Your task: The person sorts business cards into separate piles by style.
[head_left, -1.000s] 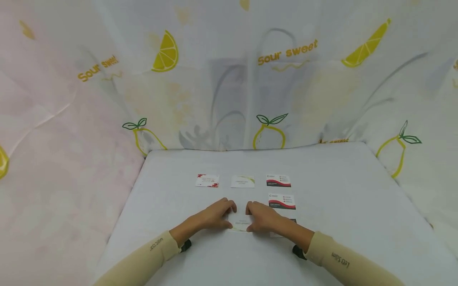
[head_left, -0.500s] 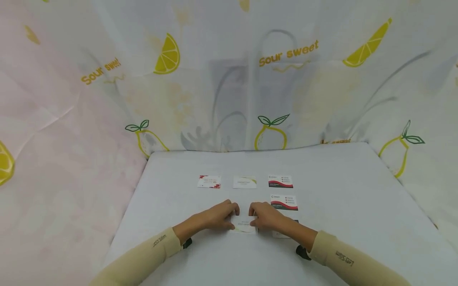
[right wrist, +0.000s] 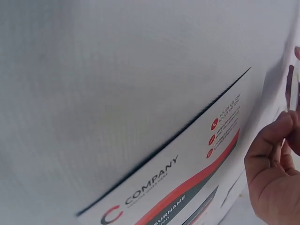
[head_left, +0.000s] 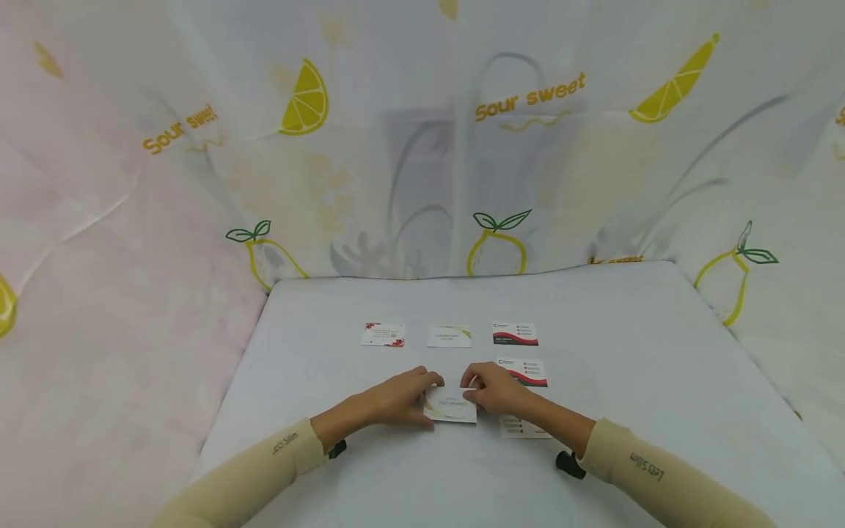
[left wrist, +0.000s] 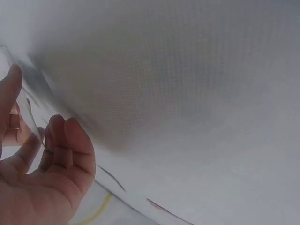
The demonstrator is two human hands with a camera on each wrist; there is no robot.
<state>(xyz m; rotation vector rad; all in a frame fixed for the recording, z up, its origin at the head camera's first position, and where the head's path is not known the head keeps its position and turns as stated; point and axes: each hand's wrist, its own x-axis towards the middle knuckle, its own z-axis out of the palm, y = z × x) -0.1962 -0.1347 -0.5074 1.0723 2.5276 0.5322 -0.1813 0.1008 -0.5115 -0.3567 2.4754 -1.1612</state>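
Observation:
A white business card with grey lettering and a green-yellow curve is held between both hands, tilted a little above the table. My left hand grips its left edge; in the left wrist view the curled fingers of the left hand stand beside the card's thin edge. On the other side, my right hand pinches the right edge near the far corner. Close to that hand lies a red-and-black business card, its "COMPANY" lettering readable on the card in the right wrist view. Another white card lies partly hidden under the right forearm.
Three cards form a row farther back: a red-flowered card, a green-curved card and a red-and-black card. The white table ends at a lemon-printed curtain.
The held card has come up slightly from the table and tilted, its near edge now showing. My right hand has shifted away from me along the card's right edge; the left has moved little.

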